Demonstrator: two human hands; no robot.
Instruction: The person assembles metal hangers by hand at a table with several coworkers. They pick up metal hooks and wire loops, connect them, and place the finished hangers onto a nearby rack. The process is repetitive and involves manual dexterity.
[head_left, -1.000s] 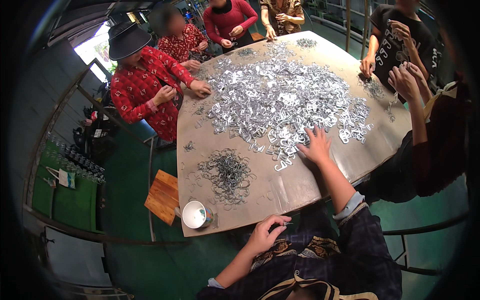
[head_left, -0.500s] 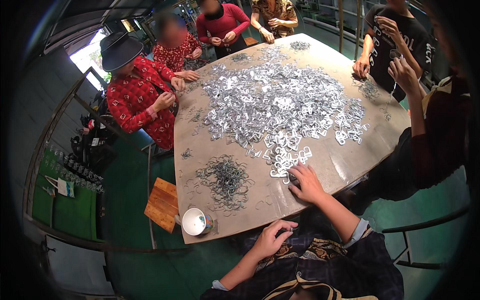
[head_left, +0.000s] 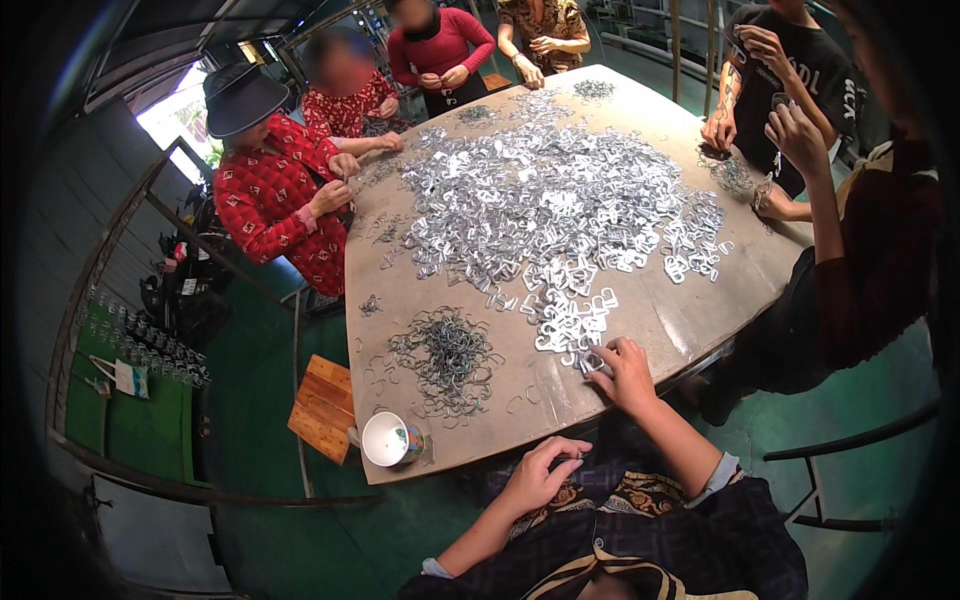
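Note:
A broad heap of flat silver metal hook-like pieces (head_left: pixel 540 190) covers the table's middle, with a looser tongue of them (head_left: pixel 572 318) running toward me. At its near end my right hand (head_left: pixel 630 378) rests low over the tabletop, thumb and fingers closing on one silver piece (head_left: pixel 592 361). Just off the near edge, in front of my body, my left hand (head_left: pixel 540 476) is held with bent fingers and thumb drawn together. Whatever sits in its fingertips is too small and dark to name. Left of my hands lies a pile of dark thin curved wire pieces (head_left: pixel 445 358).
A white cup (head_left: pixel 386 440) stands at the table's (head_left: pixel 520 425) near left corner. A wooden stool (head_left: pixel 322 408) is beside that corner. Several co-workers sit or stand around the other sides, including a person in a red patterned shirt (head_left: pixel 265 200) and another in a black T-shirt (head_left: pixel 770 90).
My right hand has shifted slightly right and nearer, its fingers drawing together round a silver piece. My left hand stays almost in place. At right, a co-worker's hand has come onto the table edge.

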